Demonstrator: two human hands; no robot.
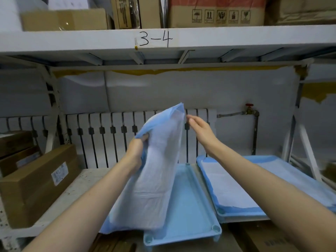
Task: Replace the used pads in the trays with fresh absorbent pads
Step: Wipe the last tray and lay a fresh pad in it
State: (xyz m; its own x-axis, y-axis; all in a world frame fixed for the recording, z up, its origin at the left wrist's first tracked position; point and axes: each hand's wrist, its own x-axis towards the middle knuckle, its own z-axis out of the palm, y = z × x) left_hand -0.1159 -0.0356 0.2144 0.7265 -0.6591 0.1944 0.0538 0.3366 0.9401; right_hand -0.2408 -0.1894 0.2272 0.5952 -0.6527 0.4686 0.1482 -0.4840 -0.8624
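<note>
Left hand (pixel 135 150) gripping pad (pixel 156 171) edge

Left hand (pixel 135 151) pinching, right hand (pixel 201 130) relaxed.

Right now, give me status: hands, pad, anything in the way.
Left hand grips pad by its edge, top end raised over left tray. Right hand open, beside pad's top corner. Right tray lined. Nothing in the way.

tray (pixel 190 206): left side hidden behind raised pad (pixel 160 160) | box label (pixel 59 173): print too small to read
</note>
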